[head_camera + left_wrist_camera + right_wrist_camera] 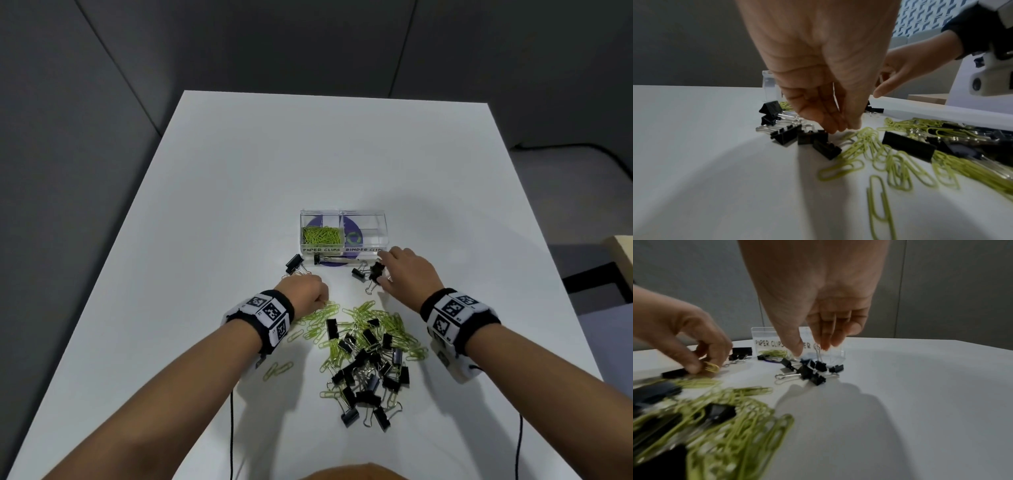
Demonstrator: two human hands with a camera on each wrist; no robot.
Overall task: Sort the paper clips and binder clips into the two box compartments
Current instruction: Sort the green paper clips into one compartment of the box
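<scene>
A clear two-compartment box (342, 213) stands mid-table. Its left side, labelled PAPER CLIPS, holds green paper clips (322, 235); the side labelled BINDER CLIPS looks empty. A mixed pile (366, 346) of green paper clips and black binder clips lies in front. My left hand (318, 297) pinches a few green paper clips (711, 367) at the pile's far left edge. My right hand (387, 269) hovers over a small cluster of binder clips (812, 371) just before the box. Its fingers (826, 344) hang beside an upright wire handle, with the thumb apart.
More binder clips (294, 265) lie left of the box front, and one lies along its front wall (329, 260). Loose paper clips (277, 368) sit under my left forearm. The white table (308, 154) ends at a dark wall. A wooden corner (620, 250) shows at right.
</scene>
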